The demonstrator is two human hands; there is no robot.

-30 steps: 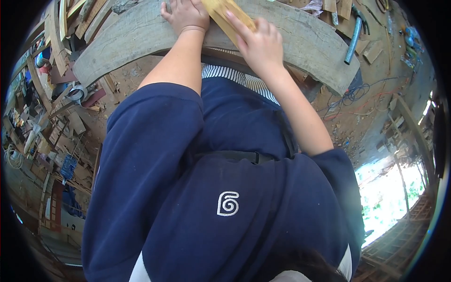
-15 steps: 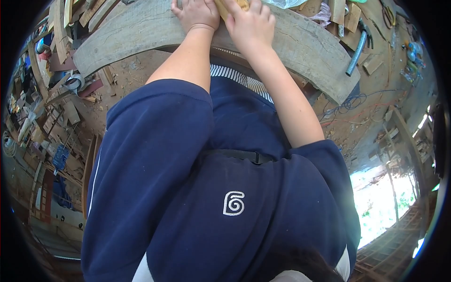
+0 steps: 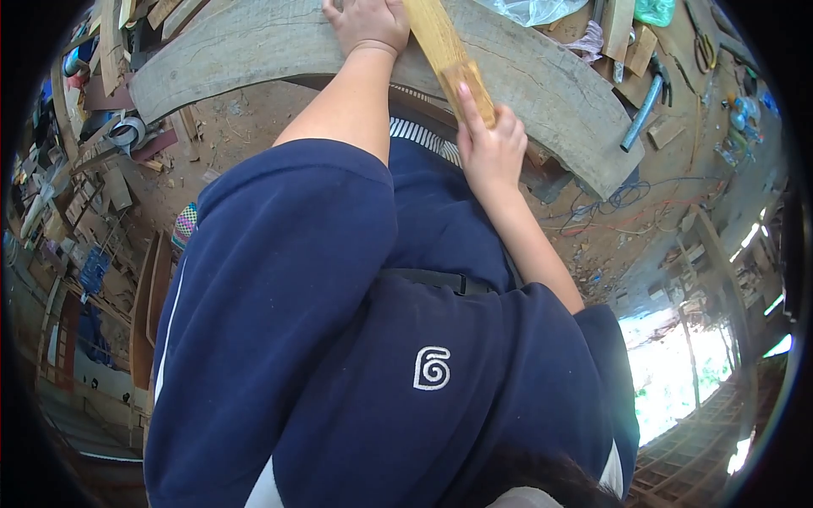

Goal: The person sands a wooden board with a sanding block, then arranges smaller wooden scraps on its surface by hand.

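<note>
A pale yellow wooden strip (image 3: 434, 35) lies slantwise on a thick, curved grey plank (image 3: 542, 80) and runs out of view at the top. My left hand (image 3: 368, 27) is closed against the strip's left side, its far fingers partly cut off by the frame edge. On the strip's near end sits a small wooden block (image 3: 467, 83). My right hand (image 3: 493, 148) grips this block, the index finger stretched along its top and the other fingers curled at its right side. The underside of the block is hidden.
A hammer with a blue handle (image 3: 641, 114) lies at the plank's right end. Clear plastic (image 3: 529, 10) and wood offcuts (image 3: 639, 49) are behind. Cables (image 3: 622, 196) trail over the dirt floor at right. A tape roll (image 3: 127, 134) and scrap wood are at left.
My right hand has drawn back toward my body and to the right with the block, baring more of the strip. My left hand sits slightly higher and further right in view.
</note>
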